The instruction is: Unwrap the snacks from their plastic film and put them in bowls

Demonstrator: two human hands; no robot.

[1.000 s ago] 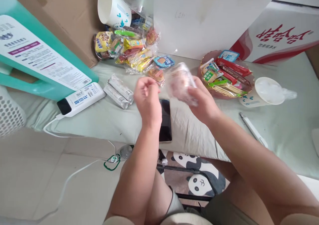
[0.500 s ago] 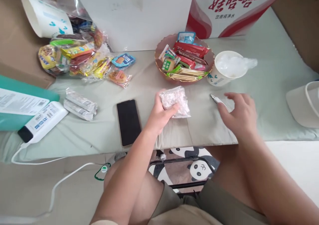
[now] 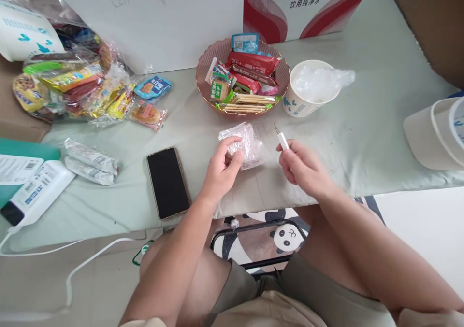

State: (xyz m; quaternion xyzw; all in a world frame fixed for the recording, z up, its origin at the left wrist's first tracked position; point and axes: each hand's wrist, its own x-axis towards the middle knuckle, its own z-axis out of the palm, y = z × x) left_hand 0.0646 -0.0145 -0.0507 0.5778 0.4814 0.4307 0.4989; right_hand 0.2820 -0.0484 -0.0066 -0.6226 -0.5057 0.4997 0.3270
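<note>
My left hand [image 3: 224, 168] is closed on the edge of a clear plastic packet [image 3: 248, 146] with whitish-pink contents, thumb in front. The packet is over the cloth-covered table, just in front of the snack bowl. My right hand [image 3: 302, 166] grips a small white craft knife [image 3: 282, 139] by its handle, the thin metal tip pointing up and away from me. A short gap separates the knife from the packet. The pink scalloped bowl [image 3: 203, 92] holds several wrapped snacks, and a paper cup [image 3: 302, 106] with crumpled clear plastic stands right of it.
A phone [image 3: 167, 182] lies left of my left hand. Further left are silver packets [image 3: 90, 162], a white bottle-like device [image 3: 38, 191] with a cable, and a heap of wrapped snacks [image 3: 79, 85]. A white box [image 3: 174, 22] stands behind; a white bin [image 3: 431, 134] is at right.
My right hand has picked up the craft knife from the table and moved left, nearer the packet. My left hand has shifted its grip on the packet. The view has moved slightly right.
</note>
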